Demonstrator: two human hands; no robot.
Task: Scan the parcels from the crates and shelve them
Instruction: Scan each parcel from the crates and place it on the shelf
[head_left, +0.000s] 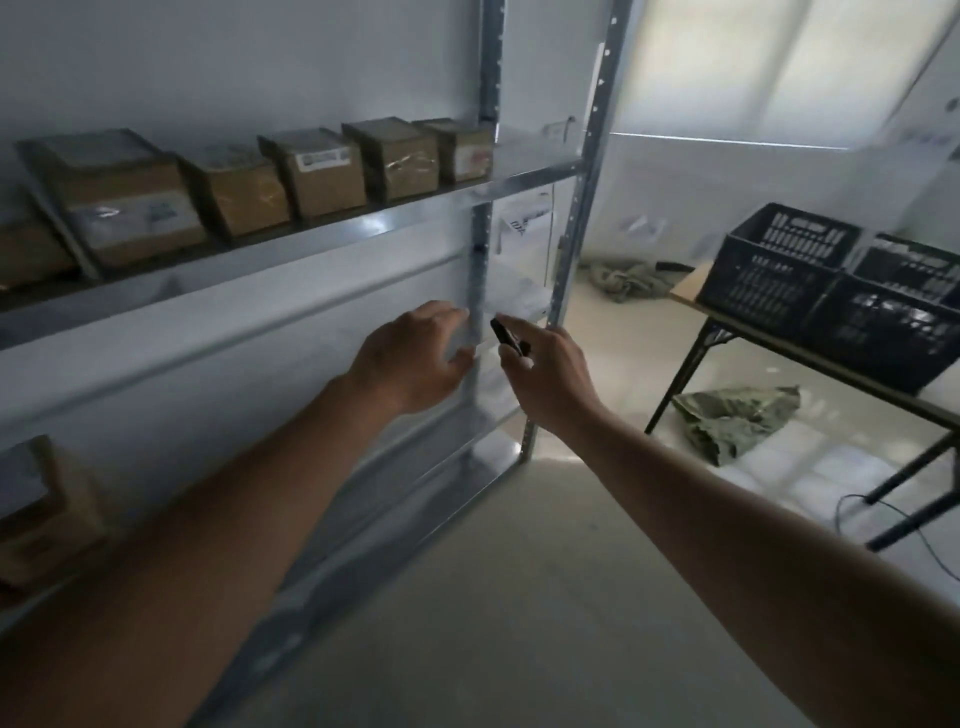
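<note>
Several brown cardboard parcels (311, 171) stand in a row on the upper board of a grey metal shelf rack (483, 260). One more parcel (36, 509) sits on a lower board at the far left. My left hand (415, 358) reaches out in front of the rack's upright, fingers relaxed and holding nothing. My right hand (545, 374) grips a small black scanner (506, 335) just right of the left hand. Black plastic crates (779, 265) stand on a table at the right.
A folding table (737, 332) with black legs carries the crates at the right. Crumpled green sacks (737, 421) lie on the floor under and behind it. A cable (883, 525) trails on the floor by the table leg. A bright window fills the back wall.
</note>
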